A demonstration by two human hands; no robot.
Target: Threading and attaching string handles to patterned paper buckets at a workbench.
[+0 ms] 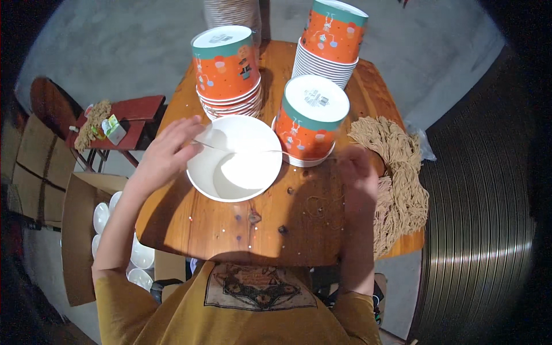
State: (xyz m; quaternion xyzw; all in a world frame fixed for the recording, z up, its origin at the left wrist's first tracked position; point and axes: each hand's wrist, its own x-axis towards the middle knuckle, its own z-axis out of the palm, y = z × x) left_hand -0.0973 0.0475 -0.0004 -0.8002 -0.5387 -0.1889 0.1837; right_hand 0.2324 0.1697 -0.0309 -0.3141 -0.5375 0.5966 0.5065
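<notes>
A white paper bucket (pixel 198 178) stands on the wooden table before me, its open mouth turned up. Across that mouth runs a thin string (pixel 253 151). At the bucket's left rim, my left hand (pixel 169 150) pinches one end of the string between thumb and fingers. My right hand (pixel 357 168) is raised over the table to the right, fingers curled in. It is dim and slightly blurred, so whatever it holds is hidden. Just behind the bucket's right side sits an upside-down orange bucket (pixel 310 123) with a green band, stacked on another rim.
Taller stacks of upturned orange buckets rise at the back left (pixel 221 69) and back right (pixel 333 37). Tan string bundles (pixel 397 172) lie along the table's right edge. A cardboard box (pixel 77 241) with white bowl-shaped containers stands left; a red bench (pixel 135 118) lies beyond.
</notes>
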